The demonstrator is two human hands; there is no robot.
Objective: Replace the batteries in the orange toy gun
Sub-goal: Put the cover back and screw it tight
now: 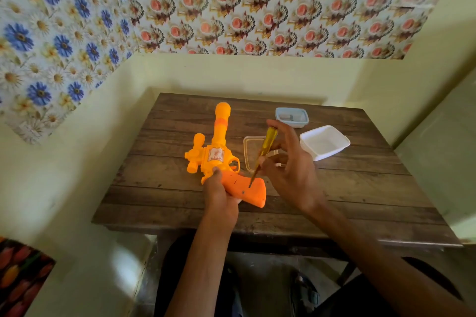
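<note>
The orange toy gun (217,152) lies on the wooden table (334,188), barrel pointing away from me. My left hand (220,195) grips its darker orange handle (253,192) from the left. My right hand (291,165) holds a screwdriver with a yellow handle (266,148), shaft slanting down. The tip rests on the handle's side, just up and right of a small screw (243,191).
A clear shallow container (248,152) sits just right of the gun, partly behind my right hand. A white square tub (324,142) stands further right. A light blue box (291,117) is at the back. Yellow walls close in the table on the left and behind.
</note>
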